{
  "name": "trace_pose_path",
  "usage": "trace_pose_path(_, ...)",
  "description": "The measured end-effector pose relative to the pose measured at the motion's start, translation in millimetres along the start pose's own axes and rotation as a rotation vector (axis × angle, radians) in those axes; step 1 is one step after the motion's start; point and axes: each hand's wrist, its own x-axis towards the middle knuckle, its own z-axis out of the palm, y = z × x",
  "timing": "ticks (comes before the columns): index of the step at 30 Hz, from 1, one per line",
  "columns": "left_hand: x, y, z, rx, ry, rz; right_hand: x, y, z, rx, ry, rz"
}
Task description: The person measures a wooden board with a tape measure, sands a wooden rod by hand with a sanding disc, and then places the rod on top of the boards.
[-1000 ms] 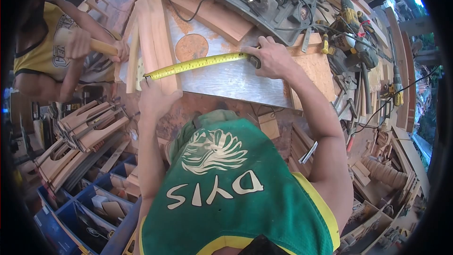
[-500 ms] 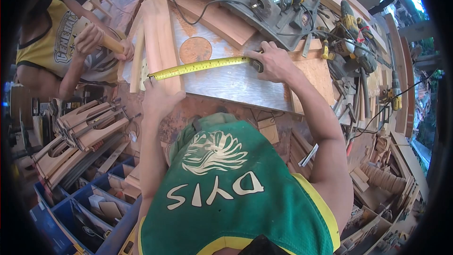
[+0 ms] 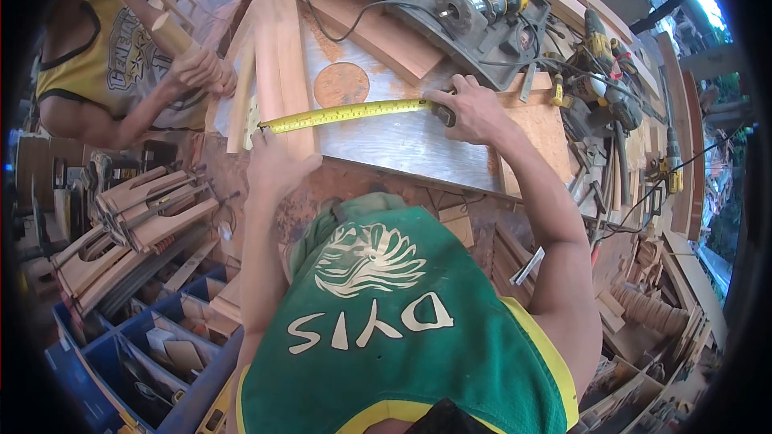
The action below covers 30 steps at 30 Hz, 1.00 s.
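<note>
Across table (image 3: 402, 145) and wooden frame (image 3: 281, 56), pulled taut: tape measure (image 3: 346, 113). Likely handles light, thin, springy, sharp-edged; best taken at case and hook. Pinched at hook end by left hand (image 3: 277, 167); right hand (image 3: 474, 112) grip closed around case.

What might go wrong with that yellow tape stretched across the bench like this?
1. The left hand pins the end of the tape measure on a wooden slat. If it slips, the blade may snap back toward the right hand, which holds the case.
2. A co-worker's mallet is raised close beside the same slats, and a blow could jolt them and spoil the reading.
3. A black cord trails over the bench near the router and might snag.
</note>
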Motion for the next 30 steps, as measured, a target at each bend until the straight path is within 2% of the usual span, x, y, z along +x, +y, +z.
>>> trace_pose_path(7,-1,-1,1,-0.007,-0.003,-0.014,2,0,-2,-0.009,-0.007,0.001)
trace_pose_path(17,-4,-22,23,-0.153,0.189,0.089,4,1,1,-0.017,0.011,-0.018)
trace_pose_path(20,-8,-14,9,-0.22,0.098,0.103,4,0,0,-0.019,-0.008,-0.014)
trace_pose_path(26,-3,-23,21,-0.193,0.151,0.134,4,-5,-6,-0.005,-0.025,-0.007)
trace_pose_path(30,-1,-27,30,-0.147,0.175,0.087,5,-4,-3,-0.021,-0.029,-0.002)
